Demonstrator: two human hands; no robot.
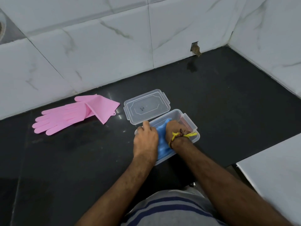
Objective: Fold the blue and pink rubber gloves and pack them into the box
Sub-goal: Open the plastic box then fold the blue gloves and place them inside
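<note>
A clear plastic box (193, 126) sits on the black counter with blue rubber gloves (162, 144) folded inside it. My left hand (145, 141) presses down on the blue gloves at the box's near-left side. My right hand (175, 130), with a yellow thread on the wrist, pushes into the blue gloves from the right, fingers hidden inside the box. The pink rubber gloves (68, 115) lie flat on the counter to the left, apart from the box, one cuff folded over.
The box's clear lid (146, 106) lies on the counter just behind the box. White marble-look tiled walls (114, 54) rise behind and at right. The black counter (228, 103) ends at an edge near right, beside a white surface (276, 168).
</note>
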